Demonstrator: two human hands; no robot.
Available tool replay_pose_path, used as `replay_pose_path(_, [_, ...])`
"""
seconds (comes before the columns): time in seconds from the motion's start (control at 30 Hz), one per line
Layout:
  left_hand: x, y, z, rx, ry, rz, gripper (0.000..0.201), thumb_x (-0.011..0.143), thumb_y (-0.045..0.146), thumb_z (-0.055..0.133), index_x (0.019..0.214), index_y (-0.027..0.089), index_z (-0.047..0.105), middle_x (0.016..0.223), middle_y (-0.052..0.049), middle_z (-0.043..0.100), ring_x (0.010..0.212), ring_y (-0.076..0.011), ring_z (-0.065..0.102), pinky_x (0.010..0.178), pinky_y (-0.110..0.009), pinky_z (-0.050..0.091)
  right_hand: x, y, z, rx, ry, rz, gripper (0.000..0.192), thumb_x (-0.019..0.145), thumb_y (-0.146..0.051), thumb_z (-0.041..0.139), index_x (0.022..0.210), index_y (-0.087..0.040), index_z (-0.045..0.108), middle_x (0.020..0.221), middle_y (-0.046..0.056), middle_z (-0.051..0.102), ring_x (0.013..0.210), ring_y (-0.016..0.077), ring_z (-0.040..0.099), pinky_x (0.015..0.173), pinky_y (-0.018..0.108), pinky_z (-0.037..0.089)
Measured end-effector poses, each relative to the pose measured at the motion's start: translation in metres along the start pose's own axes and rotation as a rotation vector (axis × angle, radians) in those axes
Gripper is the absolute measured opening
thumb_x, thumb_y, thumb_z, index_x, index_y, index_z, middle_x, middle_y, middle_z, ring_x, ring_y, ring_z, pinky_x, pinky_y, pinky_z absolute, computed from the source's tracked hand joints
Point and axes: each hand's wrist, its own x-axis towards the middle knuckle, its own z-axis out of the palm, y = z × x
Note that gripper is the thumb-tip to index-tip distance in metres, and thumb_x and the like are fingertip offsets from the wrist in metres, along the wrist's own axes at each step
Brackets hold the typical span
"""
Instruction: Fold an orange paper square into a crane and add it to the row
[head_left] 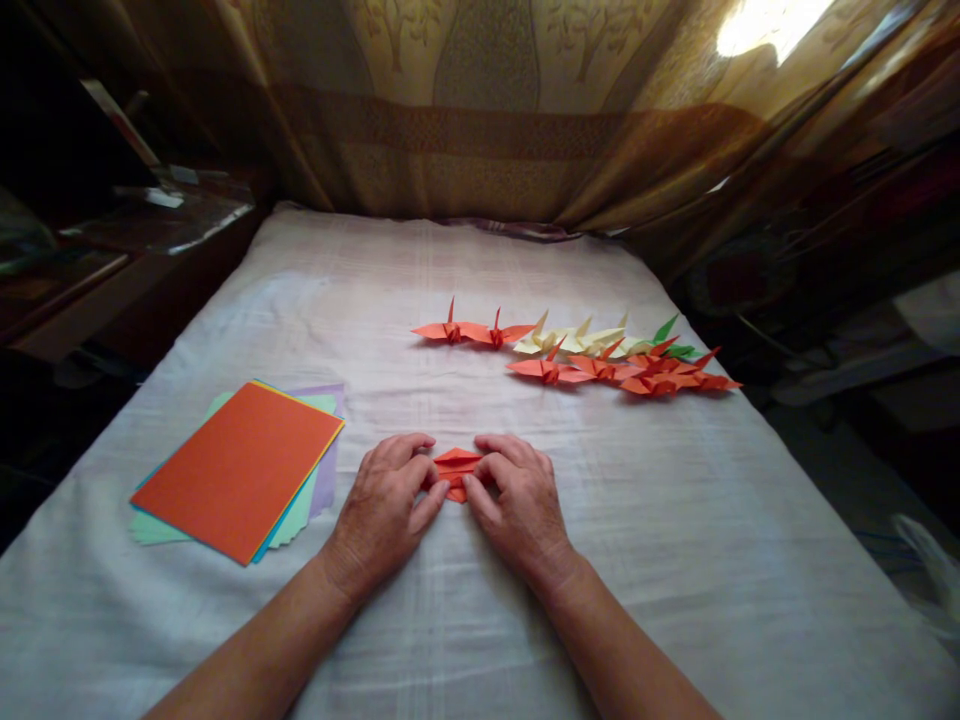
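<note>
A small, partly folded piece of orange paper (455, 467) lies on the white cloth (675, 540) near the front middle. My left hand (390, 505) presses its left side with fingers curled over it. My right hand (517, 500) pinches its right side. Most of the paper is hidden under my fingers. To the left lies a stack of coloured paper sheets (240, 465) with an orange sheet on top. Further back, on the right, several finished paper cranes (577, 350) sit in rows: orange, pale yellow and green.
The cloth covers a flat surface that runs back to a patterned brown curtain (480, 120). A dark shelf with clutter (135, 220) stands at the left edge. Dark furniture and objects crowd the right side (847, 300).
</note>
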Motion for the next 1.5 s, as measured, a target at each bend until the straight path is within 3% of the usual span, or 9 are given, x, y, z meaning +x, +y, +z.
replay_pose_path(1.23, [0.0023, 0.0033, 0.0002, 0.011, -0.049, -0.075, 0.014, 0.088, 0.026, 0.062, 0.076, 0.02, 0.057, 0.112, -0.008, 0.062, 0.109, -0.0274, 0.055, 0.095, -0.045, 0.043, 0.0002, -0.003, 0.0045, -0.034, -0.011, 0.059, 0.015, 0.085, -0.019, 0.063, 0.071, -0.022, 0.058, 0.112, 0.005, 0.068, 0.109, 0.0242, 0.057, 0.093, 0.042, 0.036])
replay_pose_path(1.5, [0.0036, 0.0056, -0.0005, 0.021, -0.063, -0.09, 0.015, 0.088, 0.025, 0.063, 0.076, 0.02, 0.055, 0.112, -0.009, 0.061, 0.109, -0.0276, 0.053, 0.093, -0.046, 0.043, -0.0016, -0.0045, 0.0043, -0.043, 0.004, 0.062, 0.01, 0.084, -0.025, 0.066, 0.081, -0.023, 0.057, 0.113, 0.007, 0.066, 0.109, 0.0257, 0.055, 0.092, 0.041, 0.036])
